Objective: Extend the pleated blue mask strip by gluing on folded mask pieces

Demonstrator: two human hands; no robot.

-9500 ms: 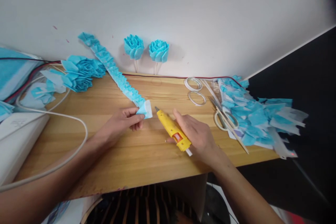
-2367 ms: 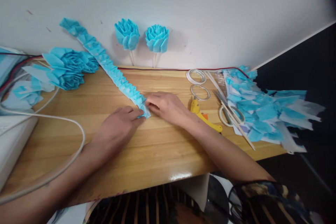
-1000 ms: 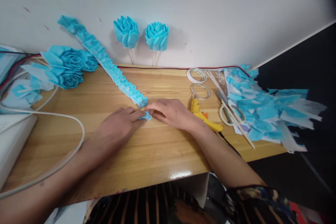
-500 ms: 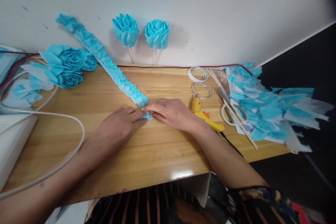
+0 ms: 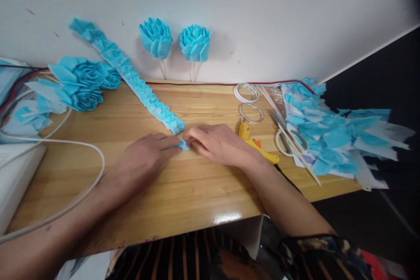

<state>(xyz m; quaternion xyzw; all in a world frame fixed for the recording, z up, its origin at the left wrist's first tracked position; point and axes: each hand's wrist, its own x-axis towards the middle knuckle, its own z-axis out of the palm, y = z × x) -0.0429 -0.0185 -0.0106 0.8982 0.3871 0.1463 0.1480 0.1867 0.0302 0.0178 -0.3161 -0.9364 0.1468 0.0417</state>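
Note:
My left hand [image 5: 144,159] and my right hand [image 5: 219,142] meet at the middle of the wooden table [image 5: 183,192]. Between their fingertips they pinch a small folded blue paper piece [image 5: 184,144] and press it onto the table. It lies just below the near end of a long pleated blue paper strip [image 5: 131,78] that runs up to the wall at the left. A yellow glue gun [image 5: 254,142] lies on the table just right of my right hand.
Two blue paper flowers [image 5: 175,41] on sticks lean on the wall. Larger blue flowers [image 5: 82,83] lie at the left by a white cable [image 5: 82,144]. Tape rolls [image 5: 247,100], scissors [image 5: 290,140] and a heap of blue paper scraps [image 5: 328,131] fill the right.
9.5 s ago my right hand held the glue gun; it now lies on the table. Both hands have come together on the small blue piece. In the last second they barely moved.

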